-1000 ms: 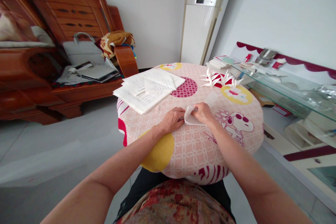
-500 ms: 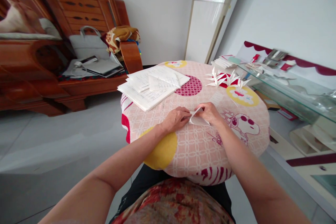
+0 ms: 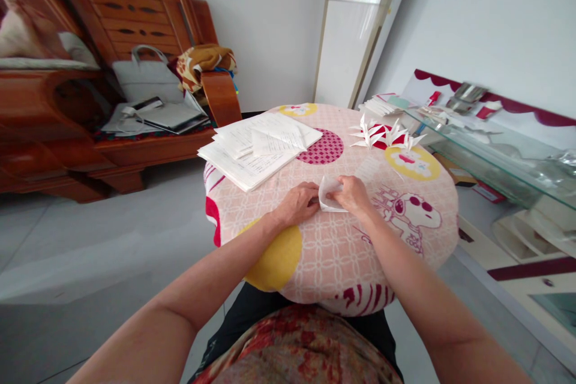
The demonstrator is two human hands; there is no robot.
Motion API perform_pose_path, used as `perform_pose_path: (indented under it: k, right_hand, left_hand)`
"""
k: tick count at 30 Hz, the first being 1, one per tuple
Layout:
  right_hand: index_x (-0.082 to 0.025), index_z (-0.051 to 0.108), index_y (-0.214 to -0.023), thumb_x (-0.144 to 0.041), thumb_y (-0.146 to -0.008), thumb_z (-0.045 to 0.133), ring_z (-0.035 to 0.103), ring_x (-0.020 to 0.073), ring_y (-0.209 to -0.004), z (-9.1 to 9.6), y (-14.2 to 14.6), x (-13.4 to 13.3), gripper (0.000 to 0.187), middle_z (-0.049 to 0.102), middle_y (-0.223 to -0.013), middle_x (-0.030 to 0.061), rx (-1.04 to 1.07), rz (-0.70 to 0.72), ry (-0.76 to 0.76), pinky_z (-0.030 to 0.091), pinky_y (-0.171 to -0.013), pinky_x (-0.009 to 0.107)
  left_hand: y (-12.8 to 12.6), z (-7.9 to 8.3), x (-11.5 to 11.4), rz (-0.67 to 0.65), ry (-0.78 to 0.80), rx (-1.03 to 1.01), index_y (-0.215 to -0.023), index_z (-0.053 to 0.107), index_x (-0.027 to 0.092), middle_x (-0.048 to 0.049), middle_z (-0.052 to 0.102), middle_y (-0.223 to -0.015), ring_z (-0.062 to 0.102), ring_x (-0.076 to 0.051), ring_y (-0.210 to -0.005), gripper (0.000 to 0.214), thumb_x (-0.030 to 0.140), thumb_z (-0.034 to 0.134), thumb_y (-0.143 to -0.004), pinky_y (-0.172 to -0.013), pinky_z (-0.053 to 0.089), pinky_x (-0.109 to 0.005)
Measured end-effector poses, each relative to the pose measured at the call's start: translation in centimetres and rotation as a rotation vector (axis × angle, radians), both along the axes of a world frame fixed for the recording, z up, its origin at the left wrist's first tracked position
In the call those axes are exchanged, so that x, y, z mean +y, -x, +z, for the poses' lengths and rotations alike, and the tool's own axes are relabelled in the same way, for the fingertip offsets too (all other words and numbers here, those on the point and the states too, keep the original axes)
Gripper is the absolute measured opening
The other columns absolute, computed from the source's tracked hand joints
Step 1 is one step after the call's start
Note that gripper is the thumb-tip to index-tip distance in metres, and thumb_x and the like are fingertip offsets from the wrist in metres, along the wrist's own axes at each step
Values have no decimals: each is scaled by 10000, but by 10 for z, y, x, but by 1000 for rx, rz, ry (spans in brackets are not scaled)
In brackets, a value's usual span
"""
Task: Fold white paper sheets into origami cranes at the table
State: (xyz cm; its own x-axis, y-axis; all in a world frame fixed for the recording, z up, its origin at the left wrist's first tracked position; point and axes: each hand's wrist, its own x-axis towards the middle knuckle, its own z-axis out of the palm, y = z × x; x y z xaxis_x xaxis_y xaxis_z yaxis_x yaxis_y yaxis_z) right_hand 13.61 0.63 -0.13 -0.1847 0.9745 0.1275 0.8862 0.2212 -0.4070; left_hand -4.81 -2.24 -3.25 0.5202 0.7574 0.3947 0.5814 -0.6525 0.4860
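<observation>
White paper (image 3: 327, 191), one side bent up in a curl, lay in the head view on the cloth-covered counter (image 3: 330, 258), between the two hands. The right hand (image 3: 354, 194) pinched the raised part; the left hand (image 3: 300, 203) rested, fingers curled, at the left edge, its grip too hidden to tell. Beyond, written sheets (image 3: 256, 168) lay leftward, pointed white figures (image 3: 369, 135) rightward.

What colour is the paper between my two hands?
White; the paper shows best in the head view, the only view here.
</observation>
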Motion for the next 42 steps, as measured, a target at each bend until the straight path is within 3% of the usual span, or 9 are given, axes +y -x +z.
perform_pose_path:
  k: [4, 9, 18, 25, 31, 34, 37, 39, 42]
  right_hand:
    - [-120, 761, -1024, -306, -728, 782, 698, 267, -857, -3, 2, -7, 350, 769, -939, 146, 26, -80, -33, 464, -738, 301]
    - [-137, 768, -908, -236, -793, 685, 679, 223, -796, -2, 1, -5, 173, 762, -864, 102, 67, -108, -15, 424, -682, 278]
    - [-156, 739, -740, -247, -845, 625, 625, 205, -721, 2, 8, -8, 180, 724, -756, 97, -170, -43, -70, 317, -601, 294]
    - [-124, 770, -845, -198, -905, 523, 659, 223, -837, 4, 7, -17, 265, 745, -913, 152, -300, 46, -61, 389, -676, 288]
    - [-121, 786, -887, -137, -860, 537, 687, 244, -907, 11, 15, -15, 251, 758, -953, 180, -304, 61, 30, 438, -725, 287]
    - [-103, 781, -829, -116, -824, 558, 697, 257, -878, 14, 10, -10, 223, 763, -909, 177, -242, 92, 45, 447, -705, 290]
    - [-101, 772, -781, -152, -810, 591, 701, 246, -785, 15, -7, -6, 190, 763, -808, 122, -49, 159, 120, 459, -655, 278]
    - [-138, 784, -874, -207, -821, 608, 708, 231, -784, 13, -21, -7, 196, 777, -841, 66, 187, 218, 158, 485, -644, 263]
    - [-167, 783, -979, -197, -839, 557, 722, 231, -871, 6, -38, -14, 267, 788, -929, 55, 399, 203, 85, 538, -740, 293]
  left_hand:
    - [0, 1, 0, -30, -12, -28, -951, 728, 180, -78, 715, -1057, 645, -227, -1008, 254, 89, 532, -817, -952, 511, -378]
    - [1, 0, 0, -25, -15, -27, -973, 730, 175, -82, 720, -1080, 650, -231, -1024, 257, 87, 541, -823, -962, 507, -372]
    - [0, 1, 0, -31, -19, -17, -887, 723, 167, -84, 710, -967, 654, -222, -951, 203, 102, 537, -840, -909, 510, -353]
    - [-1, 0, 2, -36, -5, -1, -896, 718, 166, -78, 702, -952, 646, -216, -939, 208, 96, 533, -833, -898, 501, -346]
    - [-1, 0, 2, -22, -8, 27, -848, 711, 157, -82, 689, -912, 639, -218, -927, 187, 96, 536, -827, -902, 497, -352]
    - [0, 1, 1, -8, -4, 30, -829, 709, 157, -79, 691, -909, 640, -219, -923, 178, 98, 542, -824, -890, 503, -352]
    - [1, 1, 0, -14, -9, -8, -899, 722, 165, -80, 714, -987, 649, -220, -957, 192, 110, 548, -843, -910, 509, -357]
    - [2, 0, 0, -15, -11, -33, -953, 726, 169, -80, 723, -1033, 655, -219, -980, 206, 115, 557, -849, -934, 512, -366]
    - [2, -2, 1, -17, -4, -48, -1013, 724, 178, -79, 722, -1070, 657, -219, -1013, 235, 113, 567, -850, -959, 514, -379]
